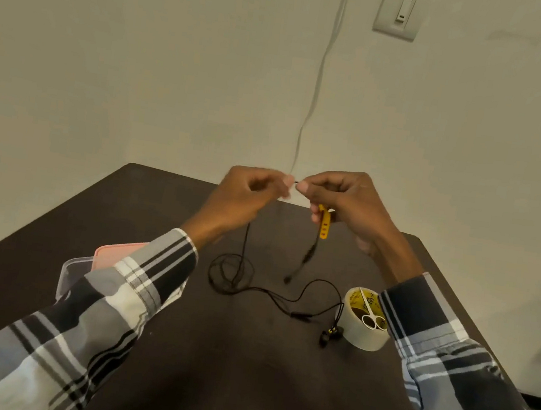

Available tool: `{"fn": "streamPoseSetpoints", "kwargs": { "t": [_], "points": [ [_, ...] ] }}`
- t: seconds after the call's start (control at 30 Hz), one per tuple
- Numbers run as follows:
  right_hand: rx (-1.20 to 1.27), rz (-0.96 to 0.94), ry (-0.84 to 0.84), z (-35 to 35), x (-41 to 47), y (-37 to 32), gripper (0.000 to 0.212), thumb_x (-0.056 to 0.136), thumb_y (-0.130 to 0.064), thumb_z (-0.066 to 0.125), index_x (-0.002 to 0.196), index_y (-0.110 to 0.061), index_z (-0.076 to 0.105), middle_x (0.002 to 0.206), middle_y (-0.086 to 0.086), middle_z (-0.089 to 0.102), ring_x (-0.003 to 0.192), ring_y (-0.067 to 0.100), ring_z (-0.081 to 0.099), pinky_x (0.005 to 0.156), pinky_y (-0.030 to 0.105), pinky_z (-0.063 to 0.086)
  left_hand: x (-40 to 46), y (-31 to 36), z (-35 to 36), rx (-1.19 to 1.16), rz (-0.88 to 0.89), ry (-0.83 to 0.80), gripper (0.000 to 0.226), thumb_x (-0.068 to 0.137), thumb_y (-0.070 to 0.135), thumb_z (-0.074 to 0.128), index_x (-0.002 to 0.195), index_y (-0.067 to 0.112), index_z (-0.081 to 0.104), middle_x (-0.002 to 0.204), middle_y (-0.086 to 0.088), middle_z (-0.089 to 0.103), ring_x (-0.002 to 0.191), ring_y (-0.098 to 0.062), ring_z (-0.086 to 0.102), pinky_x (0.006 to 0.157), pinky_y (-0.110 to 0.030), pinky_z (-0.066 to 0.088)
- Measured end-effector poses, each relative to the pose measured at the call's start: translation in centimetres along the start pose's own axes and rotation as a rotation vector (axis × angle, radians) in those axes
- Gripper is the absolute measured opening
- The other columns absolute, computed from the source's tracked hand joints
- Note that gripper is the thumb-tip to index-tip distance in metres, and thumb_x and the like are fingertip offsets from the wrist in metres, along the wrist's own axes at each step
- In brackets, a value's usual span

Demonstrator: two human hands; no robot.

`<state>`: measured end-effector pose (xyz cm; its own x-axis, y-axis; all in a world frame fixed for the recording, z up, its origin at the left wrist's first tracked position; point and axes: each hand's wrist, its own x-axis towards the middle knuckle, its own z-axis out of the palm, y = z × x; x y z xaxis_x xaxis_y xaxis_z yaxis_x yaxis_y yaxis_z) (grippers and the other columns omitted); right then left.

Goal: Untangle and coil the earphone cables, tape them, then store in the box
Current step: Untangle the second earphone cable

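Both hands are raised above the dark table, fingertips almost meeting. My left hand pinches a thin black earphone cable that drops to a loose tangle on the table. My right hand pinches the same cable's end and holds a yellow inline remote, with a black plug end dangling below it. The cable runs on across the table to two black earbuds lying beside a roll of tape. Small white scissors rest inside the roll.
A clear plastic box with a pink lid sits at the left, partly hidden by my left sleeve. A white cord hangs down the wall behind the table, and a switch plate is on the wall at the upper right.
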<state>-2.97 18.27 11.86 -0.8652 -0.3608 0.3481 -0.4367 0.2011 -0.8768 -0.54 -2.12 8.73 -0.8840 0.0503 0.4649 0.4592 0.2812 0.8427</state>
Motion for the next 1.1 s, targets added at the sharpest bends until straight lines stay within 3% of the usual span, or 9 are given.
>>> {"fn": "streamPoseSetpoints", "kwargs": {
  "t": [0.1, 0.17, 0.27, 0.37, 0.57, 0.77, 0.83, 0.93, 1.1],
  "points": [
    [0.024, -0.009, 0.038, 0.7, 0.1, -0.3, 0.026, 0.084, -0.032, 0.080, 0.093, -0.008, 0.079, 0.065, 0.006, 0.065, 0.058, 0.016, 0.061, 0.059, 0.033, 0.052, 0.1, 1.3, 0.6, -0.166, -0.076, -0.086, 0.027, 0.092, 0.035, 0.066, 0.089, 0.011, 0.077, 0.063, 0.006, 0.065, 0.059, -0.008, 0.061, 0.061, -0.020, 0.053],
    [0.097, 0.023, 0.042, 0.8, -0.2, 0.0, 0.029, 0.085, -0.036, 0.079, 0.096, -0.009, 0.078, 0.070, 0.002, 0.066, 0.066, 0.016, 0.065, 0.068, 0.037, 0.055, 0.2, 1.6, 0.3, -0.204, -0.083, -0.022, 0.025, 0.093, 0.033, 0.066, 0.086, 0.012, 0.077, 0.056, 0.009, 0.054, 0.051, -0.005, 0.045, 0.049, -0.017, 0.042],
    [0.239, 0.103, -0.111, 1.3, -0.9, 1.0, 0.032, 0.082, -0.031, 0.082, 0.108, -0.014, 0.074, 0.087, 0.000, 0.072, 0.083, 0.018, 0.071, 0.076, 0.035, 0.060, 0.4, 2.2, -0.1, -0.189, -0.015, 0.079, 0.025, 0.096, 0.032, 0.062, 0.090, 0.013, 0.077, 0.051, 0.018, 0.049, 0.049, 0.000, 0.040, 0.047, -0.008, 0.034],
    [0.265, 0.149, -0.191, 2.2, -1.5, 2.0, 0.039, 0.079, -0.014, 0.084, 0.115, -0.011, 0.069, 0.090, 0.007, 0.075, 0.080, 0.021, 0.073, 0.068, 0.031, 0.060, 0.9, 3.2, -0.8, -0.233, 0.002, 0.135, 0.027, 0.097, 0.034, 0.060, 0.095, 0.012, 0.076, 0.050, 0.015, 0.040, 0.048, -0.003, 0.032, 0.044, -0.014, 0.028],
    [0.392, 0.174, -0.089, 2.0, -2.2, 3.0, 0.028, 0.081, -0.025, 0.078, 0.103, -0.008, 0.075, 0.094, 0.017, 0.077, 0.073, 0.019, 0.074, 0.062, 0.025, 0.059, 1.9, 4.0, -3.0, -0.229, 0.012, 0.215, 0.026, 0.097, 0.035, 0.060, 0.099, 0.015, 0.076, 0.051, 0.013, 0.038, 0.050, -0.006, 0.029, 0.044, -0.020, 0.025],
    [0.322, 0.156, 0.040, 2.8, -1.6, 2.1, 0.057, 0.077, -0.026, 0.084, 0.129, -0.017, 0.061, 0.092, 0.011, 0.077, 0.069, 0.018, 0.070, 0.061, 0.029, 0.059, 1.8, 4.1, -2.8, -0.125, 0.039, -0.002, 0.027, 0.097, 0.033, 0.061, 0.102, 0.012, 0.076, 0.049, 0.016, 0.041, 0.047, -0.005, 0.028, 0.044, -0.021, 0.022],
    [0.265, 0.148, 0.035, 3.5, -1.4, 1.8, 0.046, 0.083, -0.025, 0.081, 0.125, -0.017, 0.066, 0.087, 0.006, 0.077, 0.069, 0.015, 0.069, 0.062, 0.028, 0.057, 1.7, 4.3, -2.4, -0.091, 0.063, -0.058, 0.027, 0.098, 0.031, 0.060, 0.105, 0.011, 0.075, 0.048, 0.018, 0.048, 0.044, -0.004, 0.032, 0.042, -0.017, 0.025],
    [0.215, 0.142, 0.041, 4.3, -1.5, 1.9, 0.019, 0.090, -0.028, 0.074, 0.102, -0.014, 0.078, 0.076, -0.001, 0.072, 0.067, 0.008, 0.065, 0.060, 0.023, 0.055, 1.7, 4.4, -2.3, -0.093, 0.081, -0.054, 0.026, 0.097, 0.032, 0.060, 0.106, 0.013, 0.076, 0.047, 0.017, 0.047, 0.044, -0.004, 0.031, 0.042, -0.017, 0.025],
    [0.226, 0.172, 0.069, 4.0, -2.0, 2.3, 0.013, 0.090, -0.030, 0.074, 0.091, -0.019, 0.080, 0.083, -0.003, 0.070, 0.070, 0.001, 0.062, 0.061, 0.022, 0.055, 2.1, 3.8, -3.4, -0.214, 0.047, 0.096, 0.026, 0.094, 0.037, 0.064, 0.101, 0.016, 0.078, 0.052, 0.013, 0.037, 0.051, -0.010, 0.025, 0.045, -0.024, 0.021]
  ]
}}
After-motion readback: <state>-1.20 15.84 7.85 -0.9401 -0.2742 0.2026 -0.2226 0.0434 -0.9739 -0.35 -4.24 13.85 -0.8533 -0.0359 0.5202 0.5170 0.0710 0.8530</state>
